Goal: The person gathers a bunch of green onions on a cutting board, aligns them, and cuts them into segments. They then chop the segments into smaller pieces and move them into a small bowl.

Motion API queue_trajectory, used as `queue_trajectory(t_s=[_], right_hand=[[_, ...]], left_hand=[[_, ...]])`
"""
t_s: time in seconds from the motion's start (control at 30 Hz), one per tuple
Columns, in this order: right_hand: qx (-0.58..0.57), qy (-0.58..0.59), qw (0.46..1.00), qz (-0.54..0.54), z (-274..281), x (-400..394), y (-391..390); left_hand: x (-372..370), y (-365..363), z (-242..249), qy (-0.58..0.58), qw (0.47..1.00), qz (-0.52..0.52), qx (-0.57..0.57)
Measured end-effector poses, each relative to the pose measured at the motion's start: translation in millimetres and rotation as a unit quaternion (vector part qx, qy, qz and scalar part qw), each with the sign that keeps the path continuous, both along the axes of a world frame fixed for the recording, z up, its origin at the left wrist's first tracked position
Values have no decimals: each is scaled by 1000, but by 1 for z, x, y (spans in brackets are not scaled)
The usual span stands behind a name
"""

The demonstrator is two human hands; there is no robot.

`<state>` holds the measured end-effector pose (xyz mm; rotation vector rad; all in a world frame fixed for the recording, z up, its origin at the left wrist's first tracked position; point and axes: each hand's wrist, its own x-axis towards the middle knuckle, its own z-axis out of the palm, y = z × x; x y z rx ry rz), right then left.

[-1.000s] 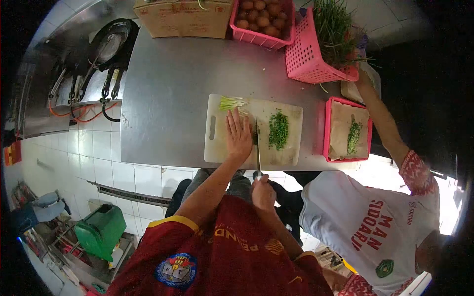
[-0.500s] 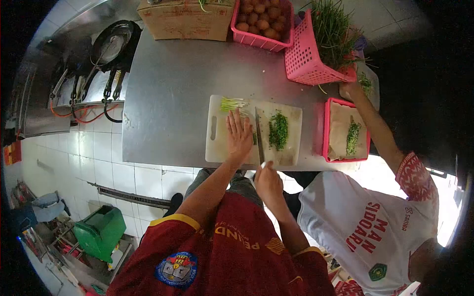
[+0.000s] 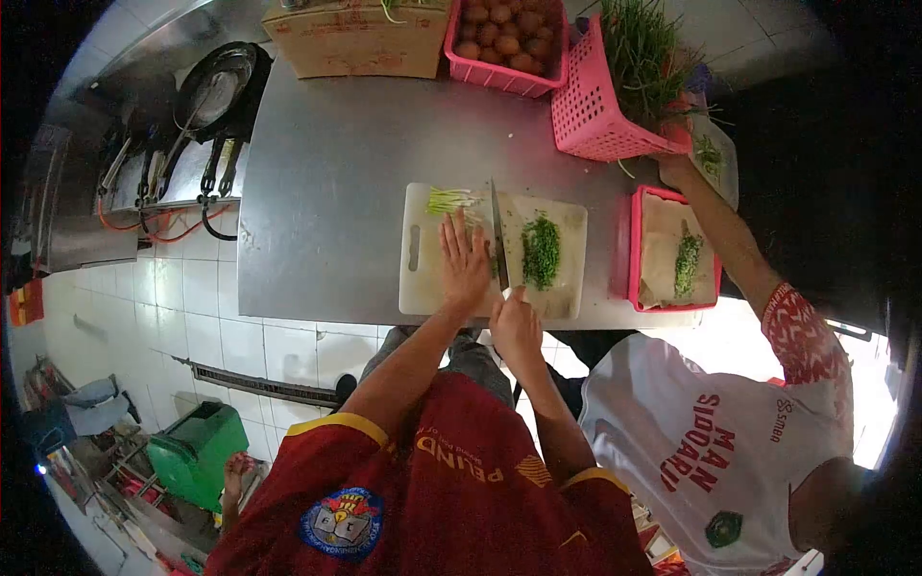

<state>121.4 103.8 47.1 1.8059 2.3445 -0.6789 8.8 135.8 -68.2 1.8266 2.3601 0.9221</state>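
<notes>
My left hand (image 3: 465, 267) lies flat with its fingers stretched over pale spring onion stalks (image 3: 449, 200) on the left half of a white cutting board (image 3: 417, 296). Their tips stick out beyond my fingers; the rest is hidden under the hand. In my right hand (image 3: 517, 324), at the board's near edge, is the handle of a knife (image 3: 497, 230). Its long blade points away from me, just right of my left hand. A heap of chopped green spring onion (image 3: 542, 252) sits on the board to the right of the blade.
On the steel table (image 3: 317, 192) stand a cardboard box (image 3: 360, 43), a pink basket of eggs (image 3: 504, 75), a tilted pink basket (image 3: 600, 120) of long greens and a paper-lined pink tray (image 3: 636, 250). A co-worker's hand (image 3: 677, 171) reaches in at the right.
My right hand has pushed the knife forward and slightly left, away from me. My left hand stays put. Another person's hand has appeared beside the green bin at lower left.
</notes>
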Motion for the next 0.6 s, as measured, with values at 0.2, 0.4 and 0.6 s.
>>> queue_trajectory(t_s=[0.2, 0.4, 0.6], right_hand=[[-125, -65, 988, -63, 23, 3, -44], [-8, -13, 999, -41, -78, 17, -37], [-20, 1, 997, -76, -61, 4, -24]], left_hand=[[-1, -2, 19, -5, 999, -7, -49], [-1, -2, 22, -14, 997, -8, -77], [1, -3, 12, -4, 997, -8, -72]])
